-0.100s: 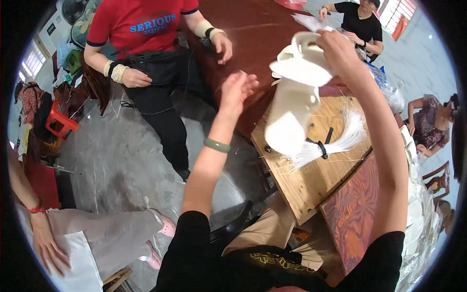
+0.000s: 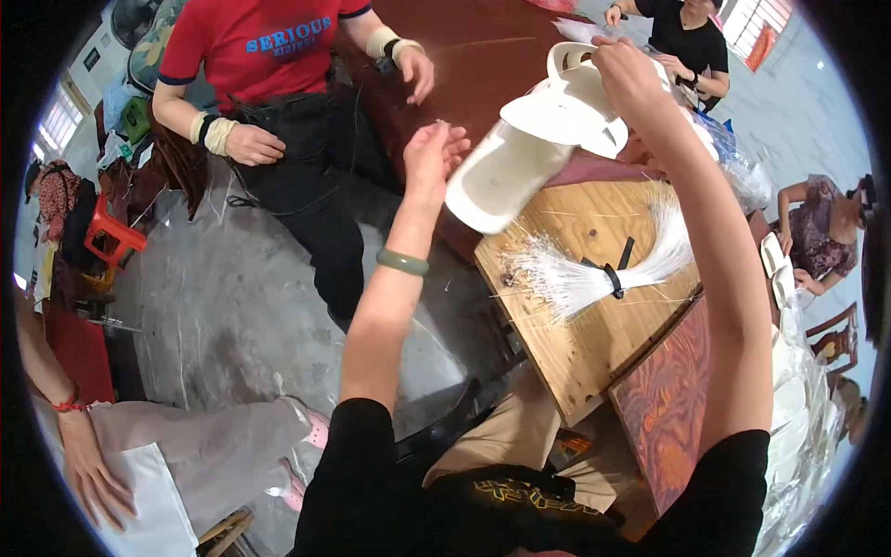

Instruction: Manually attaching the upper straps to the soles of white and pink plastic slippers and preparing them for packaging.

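Raised at the upper right, my right hand is closed on the top of a cluster of off-white molded slippers. They hang tilted above the wooden board, one sole facing up to the left. My fingertips are partly hidden behind the slippers' edge. My left hand, below a green bangle, hovers just left of the slippers. Its fingers are loosely bent and apart, and I make out nothing in them. Below the slippers lies a fanned bundle of thin white strands, bound by a black strap.
The wooden board is in front of me, beside a red-brown patterned panel. A brown-covered table stands beyond. A person in a red shirt stands ahead. At right are plastic-wrapped white pieces; another person's hand rests at left.
The slippers have swung left and spread apart, uncovering more of the strand bundle. My right hand has shifted slightly up and left; my left hand has moved a little left.
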A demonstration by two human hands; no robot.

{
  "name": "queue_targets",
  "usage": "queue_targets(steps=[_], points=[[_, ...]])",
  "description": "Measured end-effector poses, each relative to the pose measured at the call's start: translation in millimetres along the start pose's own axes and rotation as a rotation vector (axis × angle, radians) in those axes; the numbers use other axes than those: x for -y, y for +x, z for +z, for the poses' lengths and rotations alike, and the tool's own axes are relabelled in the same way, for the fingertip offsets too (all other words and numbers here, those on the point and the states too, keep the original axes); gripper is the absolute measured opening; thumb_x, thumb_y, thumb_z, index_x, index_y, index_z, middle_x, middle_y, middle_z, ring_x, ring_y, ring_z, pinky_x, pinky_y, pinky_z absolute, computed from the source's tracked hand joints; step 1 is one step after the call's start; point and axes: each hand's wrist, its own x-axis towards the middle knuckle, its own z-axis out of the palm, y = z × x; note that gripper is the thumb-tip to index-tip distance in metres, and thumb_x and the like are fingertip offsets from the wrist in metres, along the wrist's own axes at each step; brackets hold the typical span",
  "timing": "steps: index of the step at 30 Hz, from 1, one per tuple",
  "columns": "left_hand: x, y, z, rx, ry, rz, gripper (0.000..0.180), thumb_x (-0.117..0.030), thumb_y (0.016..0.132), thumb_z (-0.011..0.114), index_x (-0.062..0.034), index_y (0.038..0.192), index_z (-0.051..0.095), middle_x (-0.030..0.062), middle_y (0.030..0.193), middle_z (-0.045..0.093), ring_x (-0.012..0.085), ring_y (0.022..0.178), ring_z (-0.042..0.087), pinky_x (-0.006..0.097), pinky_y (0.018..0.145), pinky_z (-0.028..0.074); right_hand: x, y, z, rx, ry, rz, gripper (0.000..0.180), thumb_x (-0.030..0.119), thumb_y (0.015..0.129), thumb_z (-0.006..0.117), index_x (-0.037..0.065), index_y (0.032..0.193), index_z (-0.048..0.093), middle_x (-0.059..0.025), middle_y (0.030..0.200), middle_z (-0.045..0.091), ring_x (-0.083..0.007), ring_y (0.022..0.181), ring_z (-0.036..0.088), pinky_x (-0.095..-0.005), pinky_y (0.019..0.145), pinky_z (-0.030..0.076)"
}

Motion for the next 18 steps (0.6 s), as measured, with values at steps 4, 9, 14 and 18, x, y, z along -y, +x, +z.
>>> queue_targets(steps=[4, 9, 14, 18], points=[[18.5, 11.7, 0.8, -0.035, 0.238, 0.087, 0.016, -0.020, 0.092, 0.052, -0.0044, 0.094, 0.054, 0.0063, 0.087, 0.064, 0.0098, 0.073, 0.059, 0.022, 0.060, 0.046, 23.3, -6.1, 34.2, 0.345, -0.045, 0.129, 0.020, 0.007, 0.072, 0.064, 0.007, 0.092, 0.066, -0.0081, 0.112, 0.055, -0.0269, 0.104, 0.052, -0.0333, 0.080, 0.052], [59.4, 16.7, -3.1, 0.085, 0.630, 0.318, 0.019, -0.019, 0.087, 0.058, -0.0003, 0.088, 0.062, 0.0059, 0.081, 0.066, 0.0098, 0.068, 0.059, 0.022, 0.062, 0.047, 70.6, -43.6, 95.8, 0.530, 0.082, 0.189, 0.027, 0.010, 0.078, 0.058, 0.007, 0.104, 0.065, -0.0153, 0.125, 0.043, -0.0281, 0.116, 0.041, -0.0372, 0.082, 0.051], [69.1, 20.5, 6.0, 0.079, 0.975, 0.413, 0.014, -0.013, 0.080, 0.063, -0.0003, 0.085, 0.066, 0.0022, 0.071, 0.064, 0.0085, 0.061, 0.057, 0.023, 0.056, 0.044, 74.6, -72.2, 93.4, 0.369, 0.292, 0.180, 0.036, 0.011, 0.079, 0.057, 0.014, 0.115, 0.060, -0.0164, 0.135, 0.033, -0.0325, 0.123, 0.035, -0.0427, 0.090, 0.045], [64.9, 38.2, 2.9, 0.099, 0.539, 0.206, 0.012, -0.011, 0.083, 0.064, -0.0001, 0.088, 0.066, -0.0008, 0.070, 0.060, 0.0044, 0.054, 0.050, 0.018, 0.048, 0.038, 43.9, -98.9, 61.5, 0.130, 0.503, 0.049, 0.035, 0.012, 0.077, 0.060, 0.013, 0.113, 0.060, -0.0186, 0.135, 0.036, -0.0351, 0.116, 0.042, -0.0398, 0.092, 0.044]])
